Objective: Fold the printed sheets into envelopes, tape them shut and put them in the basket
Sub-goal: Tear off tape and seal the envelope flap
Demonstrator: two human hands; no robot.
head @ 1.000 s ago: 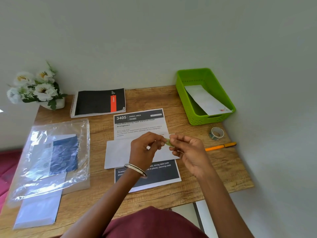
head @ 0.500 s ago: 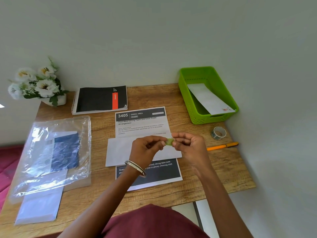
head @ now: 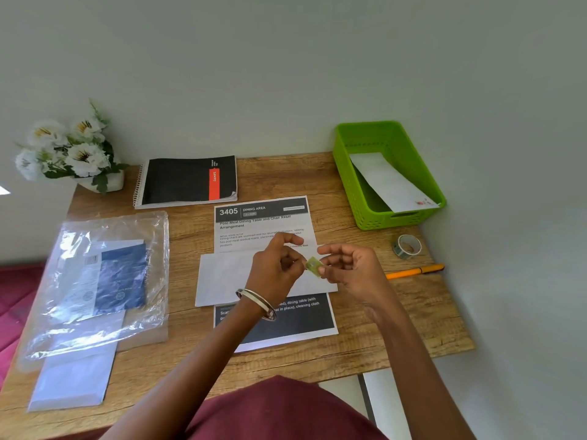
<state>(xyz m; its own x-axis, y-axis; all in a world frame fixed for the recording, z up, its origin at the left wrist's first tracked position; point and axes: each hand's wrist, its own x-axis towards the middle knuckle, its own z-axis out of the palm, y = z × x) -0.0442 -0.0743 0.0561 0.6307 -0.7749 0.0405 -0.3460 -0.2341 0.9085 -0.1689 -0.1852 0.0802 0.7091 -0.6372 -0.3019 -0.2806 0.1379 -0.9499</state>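
Observation:
A small green piece of tape is pinched between my left hand and my right hand, a little above the table. Under the hands a white envelope lies across a printed sheet headed "3405 Dining Area". The roll of tape rests on the table to the right, in front of the green basket. One white envelope leans inside that basket.
An orange pen lies near the table's right edge. A black notebook and a pot of white flowers stand at the back. A clear plastic bag of envelopes covers the left side, over another white envelope.
Both hands have stayed over the white envelope, and the green tape piece between the fingertips now shows more plainly. The camera has shifted slightly.

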